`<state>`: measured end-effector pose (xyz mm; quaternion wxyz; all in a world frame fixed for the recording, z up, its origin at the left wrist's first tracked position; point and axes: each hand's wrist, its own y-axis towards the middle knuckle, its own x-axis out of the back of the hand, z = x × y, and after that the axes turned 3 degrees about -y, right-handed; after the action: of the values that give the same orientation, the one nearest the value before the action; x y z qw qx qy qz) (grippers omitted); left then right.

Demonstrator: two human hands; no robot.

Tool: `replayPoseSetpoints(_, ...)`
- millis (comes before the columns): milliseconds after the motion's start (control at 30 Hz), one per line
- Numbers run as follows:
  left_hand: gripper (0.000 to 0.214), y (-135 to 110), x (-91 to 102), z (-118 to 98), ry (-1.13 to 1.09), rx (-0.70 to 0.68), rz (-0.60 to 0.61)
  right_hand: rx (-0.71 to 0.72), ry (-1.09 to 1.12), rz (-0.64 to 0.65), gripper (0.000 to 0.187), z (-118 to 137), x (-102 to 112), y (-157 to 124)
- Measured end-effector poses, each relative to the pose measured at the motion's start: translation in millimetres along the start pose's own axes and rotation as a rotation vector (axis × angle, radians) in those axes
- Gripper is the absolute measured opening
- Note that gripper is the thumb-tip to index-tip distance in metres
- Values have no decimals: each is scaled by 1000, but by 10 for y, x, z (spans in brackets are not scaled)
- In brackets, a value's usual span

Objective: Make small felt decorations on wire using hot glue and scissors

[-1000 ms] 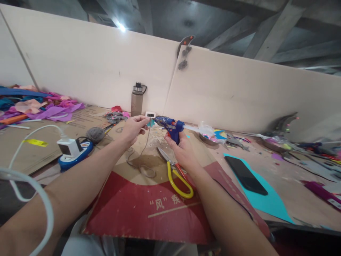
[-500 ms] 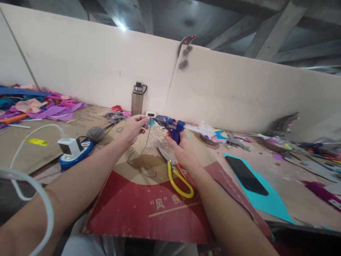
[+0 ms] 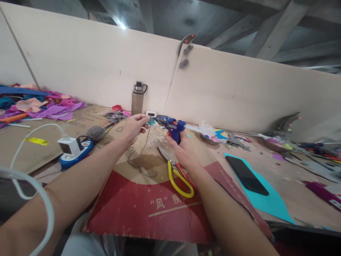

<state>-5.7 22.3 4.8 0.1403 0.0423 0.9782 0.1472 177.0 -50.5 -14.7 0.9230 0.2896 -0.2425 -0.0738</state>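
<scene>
My right hand is wrapped round the handle of a blue hot glue gun, whose nozzle points left. A whitish glue stick sticks out of its back end. My left hand pinches the upper end of a grey yarn at the nozzle tip; whether the two touch I cannot tell. The yarn hangs down and loops on the cardboard. Below the gun lie scissors with one yellow and one red handle, partly behind my right wrist.
A bottle stands against the board wall. At left are a power strip with a charger, a grey yarn ball and coloured scraps. On the right a phone lies on turquoise sheet. A white cable arches at lower left.
</scene>
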Motion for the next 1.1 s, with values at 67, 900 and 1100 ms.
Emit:
replayPoseSetpoints(67, 30, 6, 7, 8, 13, -5, -14, -18, 17, -8, 23, 9, 4, -1)
replayPoseSetpoints(900, 19, -114, -43, -18, 557, -382, 33, -413, -685, 31, 32, -728, 208, 246)
replayPoseSetpoints(1100, 23, -200, -127, -2, 514, -356, 93, -97, -272, -201, 17, -331, 72, 182)
